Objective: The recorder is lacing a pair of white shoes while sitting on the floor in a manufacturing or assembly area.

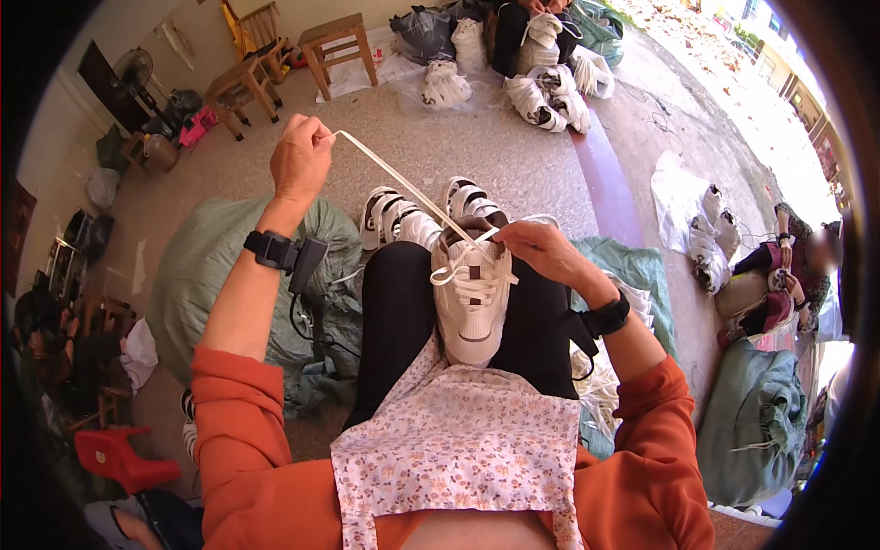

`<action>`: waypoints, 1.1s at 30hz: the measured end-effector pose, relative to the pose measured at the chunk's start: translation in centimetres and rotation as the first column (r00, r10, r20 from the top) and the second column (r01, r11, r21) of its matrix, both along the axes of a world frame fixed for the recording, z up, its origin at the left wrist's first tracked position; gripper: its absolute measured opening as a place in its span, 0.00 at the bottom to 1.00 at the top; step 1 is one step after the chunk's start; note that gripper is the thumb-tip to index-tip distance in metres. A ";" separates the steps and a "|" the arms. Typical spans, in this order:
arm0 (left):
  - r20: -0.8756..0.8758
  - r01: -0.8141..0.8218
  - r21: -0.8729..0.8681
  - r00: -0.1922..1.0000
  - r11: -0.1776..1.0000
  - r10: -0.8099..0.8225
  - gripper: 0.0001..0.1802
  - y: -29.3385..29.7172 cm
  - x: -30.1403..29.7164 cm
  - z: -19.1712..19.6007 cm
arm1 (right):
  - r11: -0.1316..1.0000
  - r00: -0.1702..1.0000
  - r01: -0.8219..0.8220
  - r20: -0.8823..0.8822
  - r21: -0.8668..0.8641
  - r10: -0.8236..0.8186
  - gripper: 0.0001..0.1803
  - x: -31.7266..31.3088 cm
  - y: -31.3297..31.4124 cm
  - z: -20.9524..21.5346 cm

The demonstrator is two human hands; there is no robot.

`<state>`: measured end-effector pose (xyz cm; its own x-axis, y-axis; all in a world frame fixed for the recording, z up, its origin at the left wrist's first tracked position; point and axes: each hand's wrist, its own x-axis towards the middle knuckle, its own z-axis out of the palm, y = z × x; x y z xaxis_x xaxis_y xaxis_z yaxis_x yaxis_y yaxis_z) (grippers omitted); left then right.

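Note:
A cream sneaker (472, 307) rests between my thighs, its toe pointing toward me. My left hand (302, 160) is raised up and to the left, its fingers pinched on one end of a flat white shoelace (394, 176). That lace runs taut down to the sneaker's upper eyelets. Close by the shoe's collar, my right hand (543, 249) is closed in a pinch on the lace at the right side. A loose lace loop (444, 274) hangs over the left side of the shoe.
Bundled white shoes (399, 218) stand on the floor beyond my knees. A large green sack (229, 284) is at my left, and another green sack (756, 422) lies far right. Wooden stools (337, 50) stand at the back left. A seated person (788, 275) handles a shoe at right.

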<state>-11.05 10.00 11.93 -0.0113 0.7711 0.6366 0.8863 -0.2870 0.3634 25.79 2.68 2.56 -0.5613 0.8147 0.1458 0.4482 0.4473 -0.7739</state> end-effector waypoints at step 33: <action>0.267 0.703 -0.526 0.670 0.478 -0.692 0.27 -5.8 7.9 -11.1 | 0.969 0.976 0.215 0.009 -0.119 -0.216 0.10 -4.2 2.4 -0.5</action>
<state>-3.17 4.22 0.86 0.6853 0.7205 0.1059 0.4782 -0.5549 0.6807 21.57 5.10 2.08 -0.3702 0.9279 0.0432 0.5204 0.2457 -0.8178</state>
